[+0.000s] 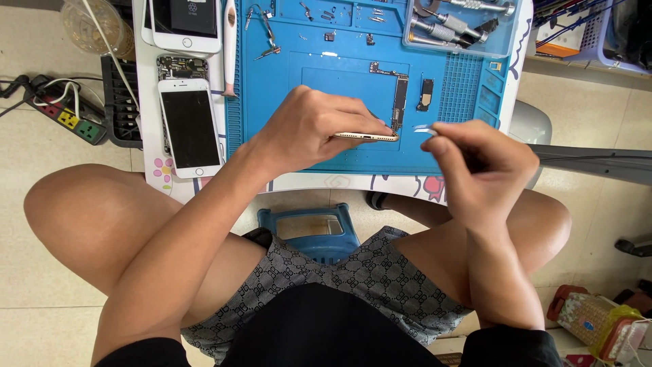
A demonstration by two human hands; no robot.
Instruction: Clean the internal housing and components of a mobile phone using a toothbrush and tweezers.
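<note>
Gold phone frame (365,136) gripped edge-on by left hand (309,129); right hand (479,163) pinching tweezers (426,129).

- I saw my left hand (309,129) gripping a gold phone housing (365,136) edge-up over the blue mat (272,81).
- My right hand (479,163), at three o'clock of it, pinched tweezers (424,129).
- A logic board (399,102) lay at twelve o'clock of the housing.
- A white phone (190,126) lay at nine o'clock.

Phone repair workshop; blue repair mat (353,81), opened phones (189,126), tool tray (462,27).
</note>
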